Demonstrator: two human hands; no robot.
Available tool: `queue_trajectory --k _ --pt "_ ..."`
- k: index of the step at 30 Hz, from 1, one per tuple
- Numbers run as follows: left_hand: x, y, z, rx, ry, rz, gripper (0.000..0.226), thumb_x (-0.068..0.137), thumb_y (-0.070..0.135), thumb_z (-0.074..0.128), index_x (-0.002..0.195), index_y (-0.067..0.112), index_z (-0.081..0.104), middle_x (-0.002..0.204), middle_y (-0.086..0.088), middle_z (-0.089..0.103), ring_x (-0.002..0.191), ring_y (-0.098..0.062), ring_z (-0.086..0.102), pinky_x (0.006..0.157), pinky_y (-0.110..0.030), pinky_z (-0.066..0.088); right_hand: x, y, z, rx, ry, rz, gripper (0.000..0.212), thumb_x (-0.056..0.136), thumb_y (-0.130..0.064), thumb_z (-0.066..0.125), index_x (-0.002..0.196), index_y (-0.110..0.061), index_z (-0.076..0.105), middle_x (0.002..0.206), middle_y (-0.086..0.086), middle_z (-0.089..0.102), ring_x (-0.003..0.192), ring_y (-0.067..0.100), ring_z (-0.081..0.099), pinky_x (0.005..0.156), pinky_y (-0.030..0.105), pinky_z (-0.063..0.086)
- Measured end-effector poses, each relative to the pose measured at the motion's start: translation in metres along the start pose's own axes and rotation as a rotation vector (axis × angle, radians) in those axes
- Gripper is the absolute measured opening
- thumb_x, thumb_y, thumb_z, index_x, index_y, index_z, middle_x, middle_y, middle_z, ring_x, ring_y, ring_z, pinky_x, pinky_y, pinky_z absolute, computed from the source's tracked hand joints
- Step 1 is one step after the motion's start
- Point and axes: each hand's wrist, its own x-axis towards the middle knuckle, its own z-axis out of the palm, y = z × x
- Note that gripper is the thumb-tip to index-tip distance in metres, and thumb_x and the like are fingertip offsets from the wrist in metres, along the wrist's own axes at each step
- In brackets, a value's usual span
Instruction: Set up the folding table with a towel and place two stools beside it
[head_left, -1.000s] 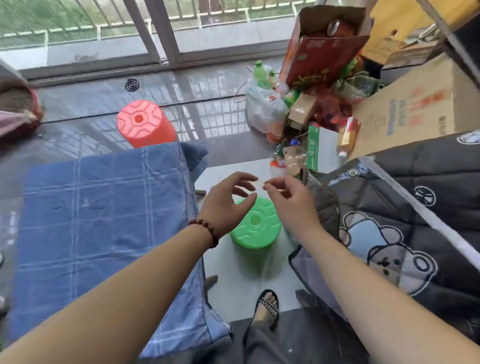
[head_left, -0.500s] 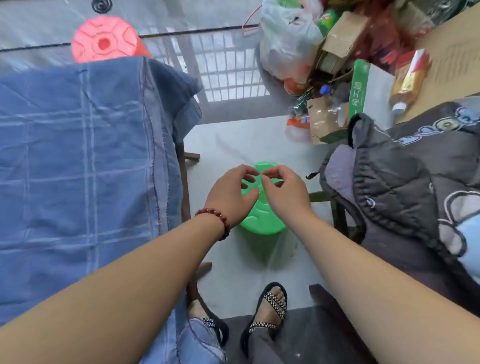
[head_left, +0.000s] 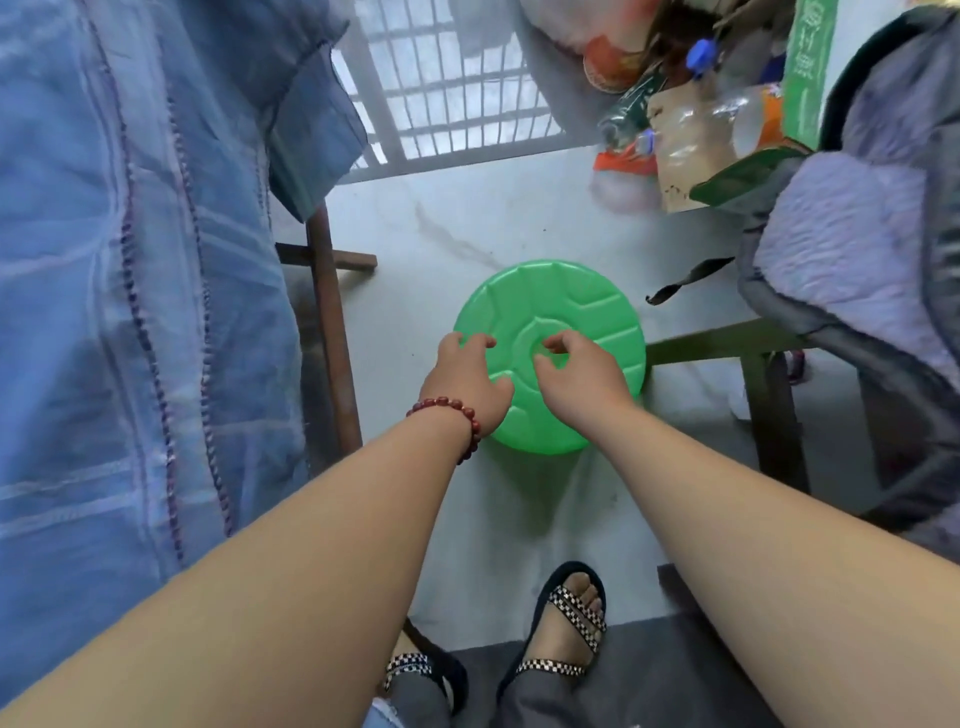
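The green stool (head_left: 582, 306) stands on the floor (head_left: 467, 218), with the towel (head_left: 130, 260)-draped counter (head_left: 332, 338) at its 9 o'clock. The left hand (head_left: 467, 376), fingers loosely bent, holds nothing and sits over the seat's 9 o'clock edge. The right hand (head_left: 584, 371) curls thumb and fingers at the centre hole; whether it grips is unclear.

Your checkered-strap sandals (head_left: 574, 610) stand at the edge of the pale floor tile (head_left: 467, 228). On your right a grey quilted blanket (head_left: 857, 249) drapes over a dark frame (head_left: 769, 410). Clutter lies beyond it: a green carton (head_left: 805, 67) and a clear plastic bottle (head_left: 727, 122).
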Motion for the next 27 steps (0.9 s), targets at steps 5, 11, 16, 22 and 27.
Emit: queue_trajectory --k 5,11,16,22,27 --pt "0.021 0.003 0.013 0.03 -0.079 -0.065 0.056 0.091 0.027 0.049 0.143 0.023 0.03 0.154 -0.014 0.013 0.12 -0.033 0.05 0.101 -0.034 0.039 0.011 0.01 0.006 -0.162 -0.048 -0.006 0.046 0.094 -0.025 0.047 0.137 -0.01 0.046 0.14 0.011 0.049 0.132 0.028 0.039 0.105 0.033 0.033" --pt "0.022 0.016 0.024 0.026 -0.056 -0.063 0.058 0.089 0.025 0.051 0.143 0.02 0.03 0.156 -0.014 0.008 0.123 -0.033 0.049 0.1 -0.036 0.039 0.014 0.01 0.009 -0.222 -0.042 0.021 0.042 0.093 -0.023 0.044 0.132 -0.006 0.047 0.138 0.012 0.047 0.133 0.028 0.027 0.105 0.037 0.031" --pt "0.024 0.014 0.025 0.011 -0.032 -0.038 0.061 0.087 0.026 0.052 0.143 0.02 0.029 0.154 -0.011 0.017 0.127 -0.029 0.045 0.102 -0.035 0.038 0.014 0.009 0.007 -0.215 -0.069 0.008 0.04 0.095 -0.021 0.043 0.132 -0.005 0.045 0.14 0.011 0.045 0.132 0.029 0.028 0.106 0.036 0.03" --pt "0.012 0.009 0.011 0.043 -0.016 0.034 0.055 0.09 0.024 0.05 0.142 0.02 0.032 0.152 -0.007 0.021 0.131 -0.026 0.039 0.105 -0.036 0.036 0.0 -0.003 0.004 -0.111 -0.083 -0.006 0.048 0.094 -0.021 0.045 0.14 -0.007 0.04 0.146 0.009 0.04 0.134 0.028 0.033 0.108 0.034 0.03" --pt "-0.011 0.024 -0.022 -0.027 0.061 0.148 0.046 0.096 0.023 0.045 0.14 0.022 0.036 0.151 -0.003 0.025 0.135 -0.02 0.035 0.107 -0.032 0.032 -0.018 -0.026 -0.014 -0.05 -0.022 -0.053 0.047 0.095 -0.024 0.047 0.139 -0.007 0.041 0.145 0.01 0.041 0.134 0.027 0.035 0.109 0.034 0.029"
